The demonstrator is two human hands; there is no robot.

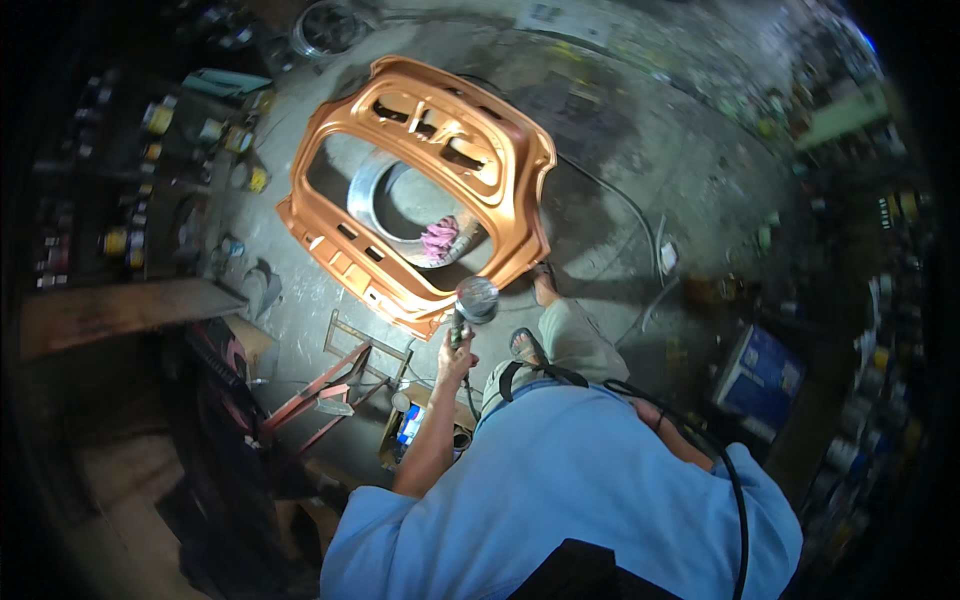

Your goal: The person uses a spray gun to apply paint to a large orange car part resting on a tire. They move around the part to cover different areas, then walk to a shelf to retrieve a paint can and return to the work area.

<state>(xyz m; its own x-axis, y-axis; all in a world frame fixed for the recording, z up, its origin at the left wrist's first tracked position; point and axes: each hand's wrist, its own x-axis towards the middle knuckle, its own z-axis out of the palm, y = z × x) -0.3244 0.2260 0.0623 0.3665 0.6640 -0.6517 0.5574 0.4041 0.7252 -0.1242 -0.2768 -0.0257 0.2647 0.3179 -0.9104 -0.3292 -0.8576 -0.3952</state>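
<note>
My left hand (456, 358) is closed around the handle of a spray gun (478, 300) with a round grey cup on top. A thin line hangs down beneath the hand. Just beyond the gun is a copper-orange car tailgate panel (520, 235), raised off the floor, with a large window opening and several smaller cut-outs. Through the opening show a pale ring-shaped thing (366, 200) and a crumpled pink cloth (439, 238) on it. My right hand (648, 411) is low by my right hip, beside a black hose (715, 445); its fingers are mostly hidden.
A red metal stand (310, 395) and an open box (392, 440) are at my left. Shelves of cans (120, 240) line the left side. A blue box (760, 375) stands on the right. A dark hose (625, 200) crosses the floor, and a wheel rim (328, 28) lies far off.
</note>
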